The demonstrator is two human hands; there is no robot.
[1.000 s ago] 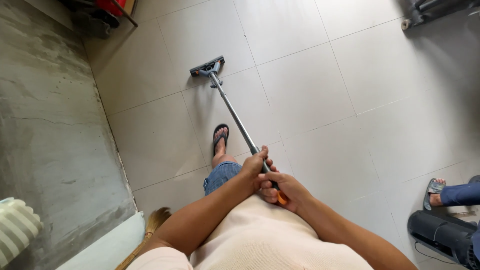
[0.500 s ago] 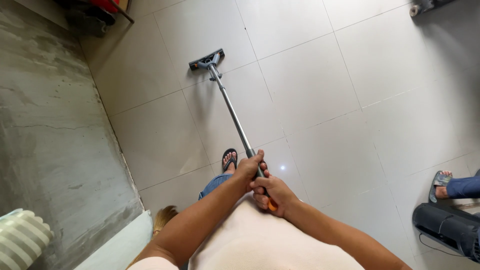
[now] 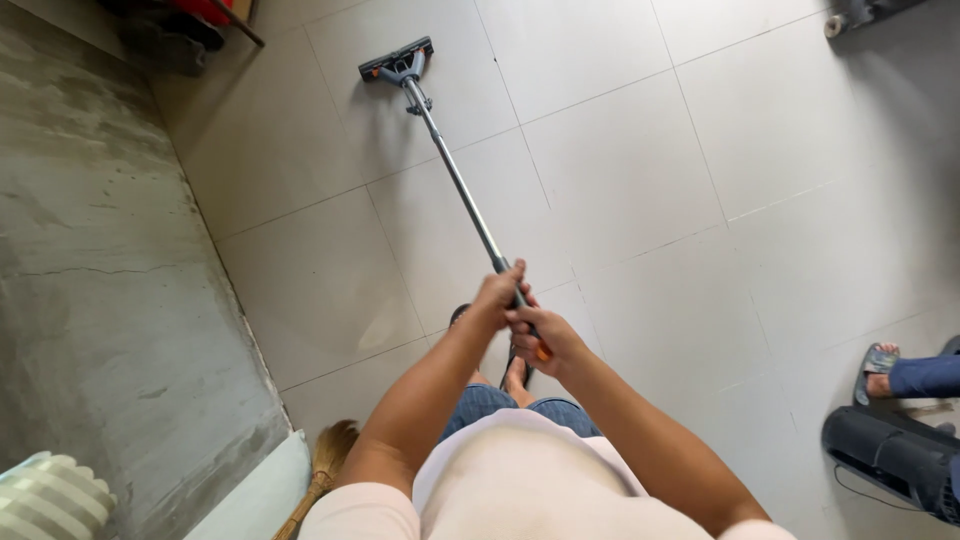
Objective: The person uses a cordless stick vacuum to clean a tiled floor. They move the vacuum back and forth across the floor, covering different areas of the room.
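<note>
Since the earlier frames both arms have stretched out and the mop head (image 3: 398,62) has slid farther up the tiled floor (image 3: 640,160), toward the concrete wall (image 3: 90,260). Left hand (image 3: 497,293) and right hand (image 3: 541,337) are clamped on the mop handle (image 3: 462,188), right hand nearest. Beyond: another person's sandalled foot (image 3: 876,370) at right

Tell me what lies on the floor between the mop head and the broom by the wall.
In the head view, only bare light tiles lie between the mop head and the broom; the grey wall runs alongside.
</note>
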